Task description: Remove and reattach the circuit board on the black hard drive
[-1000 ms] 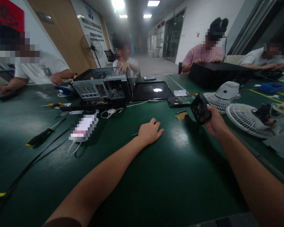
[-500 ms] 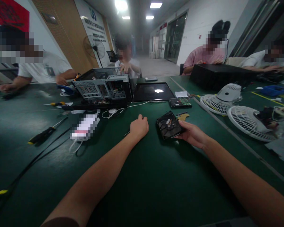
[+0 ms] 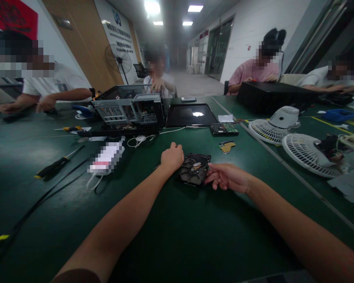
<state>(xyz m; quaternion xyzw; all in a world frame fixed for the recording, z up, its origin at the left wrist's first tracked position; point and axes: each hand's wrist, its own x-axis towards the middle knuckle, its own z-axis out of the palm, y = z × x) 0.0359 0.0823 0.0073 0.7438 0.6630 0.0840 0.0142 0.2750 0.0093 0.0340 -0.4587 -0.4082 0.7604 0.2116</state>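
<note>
Your right hand (image 3: 230,177) grasps the hard drive (image 3: 192,171) at its right edge, left of and nearer you than the small circuit board (image 3: 228,147). Likely dense, rigid, slick; fragile around the middle, so take the side edges. Left hand (image 3: 172,157), farther left of that board, curls; can't tell what it grips.

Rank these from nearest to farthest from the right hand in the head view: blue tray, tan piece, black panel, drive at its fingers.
From the right hand:
1. Drive: touching, on its left.
2. Tan piece: just beyond it.
3. Black panel: farther ahead, to the left.
4. Blue tray: far off to the right.
</note>
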